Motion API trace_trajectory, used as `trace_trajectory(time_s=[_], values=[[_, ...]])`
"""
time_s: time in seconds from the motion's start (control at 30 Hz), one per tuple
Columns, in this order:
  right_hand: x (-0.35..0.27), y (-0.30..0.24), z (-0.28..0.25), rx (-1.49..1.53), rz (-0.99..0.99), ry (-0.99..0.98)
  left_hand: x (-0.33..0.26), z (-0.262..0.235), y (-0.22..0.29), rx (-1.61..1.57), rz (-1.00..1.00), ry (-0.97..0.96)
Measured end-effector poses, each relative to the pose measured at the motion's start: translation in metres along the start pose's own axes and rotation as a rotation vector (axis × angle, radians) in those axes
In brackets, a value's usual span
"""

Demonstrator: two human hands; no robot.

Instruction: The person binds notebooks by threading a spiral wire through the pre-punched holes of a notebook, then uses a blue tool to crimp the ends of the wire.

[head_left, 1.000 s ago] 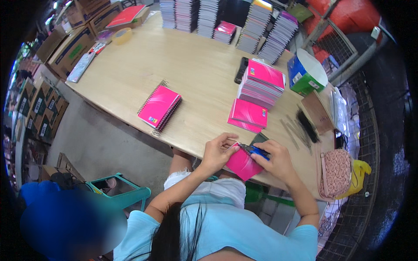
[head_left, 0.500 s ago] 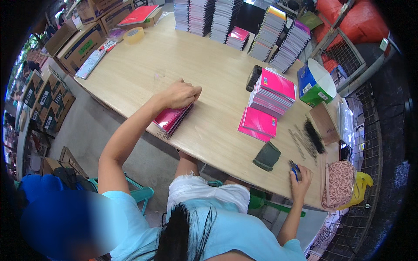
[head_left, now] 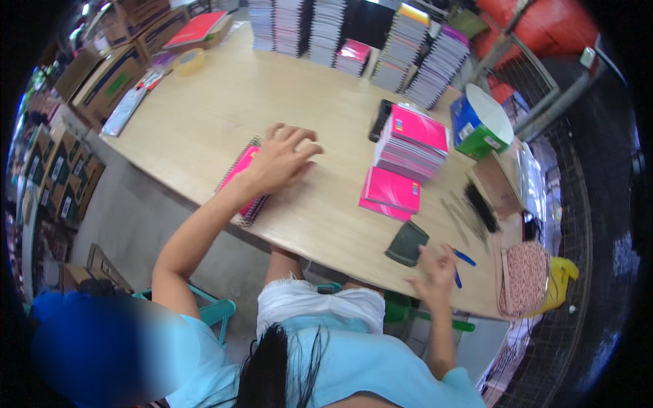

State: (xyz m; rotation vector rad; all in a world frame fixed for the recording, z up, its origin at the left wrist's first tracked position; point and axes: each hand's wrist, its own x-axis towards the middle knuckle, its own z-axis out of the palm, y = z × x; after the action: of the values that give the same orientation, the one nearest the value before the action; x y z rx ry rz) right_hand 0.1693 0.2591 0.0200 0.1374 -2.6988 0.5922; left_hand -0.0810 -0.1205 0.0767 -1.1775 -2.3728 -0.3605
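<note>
My left hand (head_left: pixel 284 160) is open, its fingers spread and bent over the tabletop. Its wrist crosses a small stack of pink spiral notebooks (head_left: pixel 239 165) near the front edge, partly hiding them; whether it touches them I cannot tell. Slightly blurred, my right hand (head_left: pixel 433 275) hovers by the front edge with thumb and fingers apart and nothing visible in them. Just right of it lie blue-handled pliers (head_left: pixel 465 258). A dark green, flat-sided piece (head_left: pixel 407 243) lies beyond its fingertips.
Pink notebooks without visible coils (head_left: pixel 391 192) lie beside a taller pink stack (head_left: pixel 413 139). Loose wire coils (head_left: pixel 454 221) and a black bundle of coils (head_left: pixel 481 207) are at the right. Tall notebook stacks (head_left: pixel 326 34) line the back. A pink patterned pouch (head_left: pixel 525 277) sits at the right edge.
My left hand has opened from a closed grip at the notebooks' corner, and the notebooks now lie turned differently. My right hand has let go of the pliers and moved left.
</note>
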Motion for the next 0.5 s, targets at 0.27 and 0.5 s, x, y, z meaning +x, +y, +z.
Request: trace_trajectory(time_s=[0.27, 0.5], values=[[0.006, 0.023, 0.002, -0.082, 0.041, -0.015, 0.127, 0.107, 0.104, -0.415, 0.436, -0.175], [-0.016, 0.025, -0.035, 0.047, 0.180, 0.031, 0.199, 0.152, 0.148, -0.315, 0.708, -0.832]])
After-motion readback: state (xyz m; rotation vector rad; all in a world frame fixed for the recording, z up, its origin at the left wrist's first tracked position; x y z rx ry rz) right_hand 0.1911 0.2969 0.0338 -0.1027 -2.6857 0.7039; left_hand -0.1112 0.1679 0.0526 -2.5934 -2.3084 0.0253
